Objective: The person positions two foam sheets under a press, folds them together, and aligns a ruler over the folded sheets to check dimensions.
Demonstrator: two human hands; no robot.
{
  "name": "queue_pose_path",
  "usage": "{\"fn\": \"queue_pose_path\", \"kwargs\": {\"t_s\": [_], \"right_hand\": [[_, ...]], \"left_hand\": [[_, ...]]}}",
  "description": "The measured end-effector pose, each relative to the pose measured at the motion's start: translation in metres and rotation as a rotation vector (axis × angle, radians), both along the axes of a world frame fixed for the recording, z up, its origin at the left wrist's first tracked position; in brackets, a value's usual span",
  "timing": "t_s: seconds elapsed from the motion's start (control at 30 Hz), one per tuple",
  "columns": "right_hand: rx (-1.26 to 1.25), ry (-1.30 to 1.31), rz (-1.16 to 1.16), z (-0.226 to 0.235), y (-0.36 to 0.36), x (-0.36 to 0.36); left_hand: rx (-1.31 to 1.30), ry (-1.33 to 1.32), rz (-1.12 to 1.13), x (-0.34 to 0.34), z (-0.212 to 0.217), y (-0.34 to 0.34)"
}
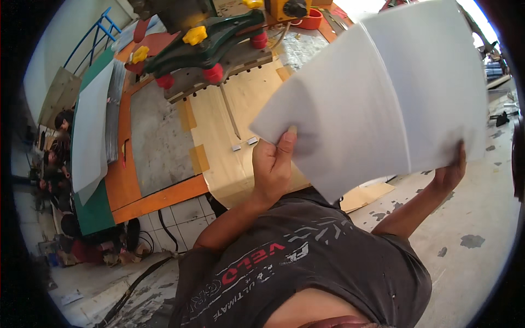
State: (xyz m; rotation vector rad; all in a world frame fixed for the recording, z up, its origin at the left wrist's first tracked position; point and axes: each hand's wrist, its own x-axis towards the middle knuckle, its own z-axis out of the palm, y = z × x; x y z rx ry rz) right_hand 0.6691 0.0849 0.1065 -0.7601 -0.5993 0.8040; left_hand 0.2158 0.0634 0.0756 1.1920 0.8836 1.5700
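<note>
A large whitish, slightly see-through plastic sheet (350,104) is held up in front of me, tilted, with a pale crease line running across it. My left hand (275,167) is closed on its near left edge, thumb on top and fingers underneath. On the lower right edge, my right hand (453,170) grips the sheet; most of its fingers are behind it and show only as a shadow. Left of the sheet lies a pale wooden board (224,158) with a long slot and two small metal blocks (244,144) near my left hand.
Over the board stands a dark green press (205,49) with yellow knobs and red feet. A stack of similar sheets (90,136) rests at the table's left end. An orange-edged table (158,192) carries a grey metal plate (158,142). Brown cardboard (366,195) lies below the sheet.
</note>
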Motion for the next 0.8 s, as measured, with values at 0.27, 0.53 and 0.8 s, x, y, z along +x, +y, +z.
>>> {"fn": "queue_pose_path", "kwargs": {"t_s": [0.27, 0.53, 0.8], "right_hand": [[-0.221, -0.035, 0.039, -0.026, 0.021, 0.020], [-0.259, -0.311, 0.100, -0.003, 0.075, -0.012], [-0.321, -0.389, 0.255, 0.003, 0.123, -0.038]], "left_hand": [[-0.363, 0.163, -0.145, -0.024, -0.040, -0.030], [-0.631, -0.406, -0.209, -0.026, -0.055, -0.035], [-0.658, -0.542, -0.171, -0.033, -0.061, -0.045]]}}
